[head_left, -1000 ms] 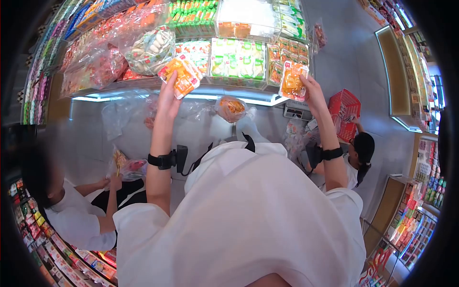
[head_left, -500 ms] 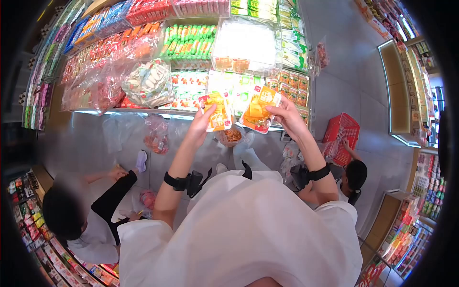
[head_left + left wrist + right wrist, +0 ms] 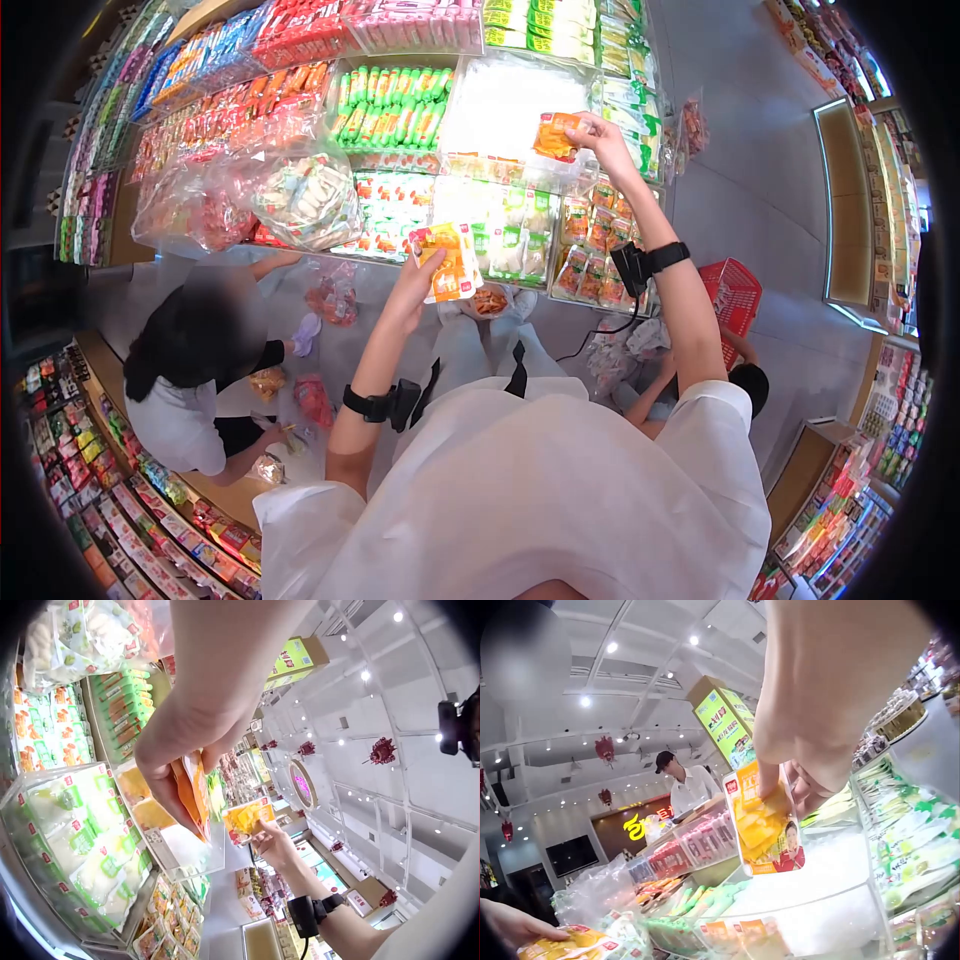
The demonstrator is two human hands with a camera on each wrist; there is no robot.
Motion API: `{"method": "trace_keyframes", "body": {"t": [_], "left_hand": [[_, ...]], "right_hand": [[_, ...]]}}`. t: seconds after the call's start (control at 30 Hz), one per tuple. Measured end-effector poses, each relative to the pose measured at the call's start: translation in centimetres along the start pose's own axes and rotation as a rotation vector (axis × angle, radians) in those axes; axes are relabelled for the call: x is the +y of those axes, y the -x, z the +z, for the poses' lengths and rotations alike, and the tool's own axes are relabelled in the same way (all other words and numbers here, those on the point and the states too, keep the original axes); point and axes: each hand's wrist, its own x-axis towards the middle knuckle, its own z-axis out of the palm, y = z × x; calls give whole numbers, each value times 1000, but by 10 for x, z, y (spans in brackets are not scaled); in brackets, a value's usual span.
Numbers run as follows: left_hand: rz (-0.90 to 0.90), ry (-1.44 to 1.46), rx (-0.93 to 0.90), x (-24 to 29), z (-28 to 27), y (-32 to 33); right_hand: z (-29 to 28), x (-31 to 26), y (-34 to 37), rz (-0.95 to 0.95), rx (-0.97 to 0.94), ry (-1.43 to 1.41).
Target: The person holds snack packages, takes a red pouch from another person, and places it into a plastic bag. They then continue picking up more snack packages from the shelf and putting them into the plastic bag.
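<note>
My left hand grips a small stack of orange-and-yellow snack packets at the shelf's front edge, thumb on top. Further forward, my right hand pinches one orange snack packet over a clear bin with a bright white floor. The right wrist view shows that packet upright above the bin, held at its top edge. Similar orange packets line the bin's front. In the left wrist view the stack is seen edge-on between thumb and fingers.
Bins of green-wrapped snacks, white-and-green packs and orange packs surround the white bin. A bulging clear bag rests on the shelf at left. People crouch on both sides; a red basket stands at right.
Both hands first came together over the shelf edge. Since then my right hand has gone forward over the white bin with its packet, while my left stays near the edge holding its stack.
</note>
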Motion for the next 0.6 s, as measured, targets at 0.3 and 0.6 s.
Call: {"method": "trace_keyframes", "body": {"t": [0.3, 0.6], "left_hand": [[8, -2, 31, 24, -18, 0], [-30, 17, 31, 20, -22, 1]], "right_hand": [[12, 57, -9, 239, -234, 269], [1, 94, -34, 210, -434, 497]]}}
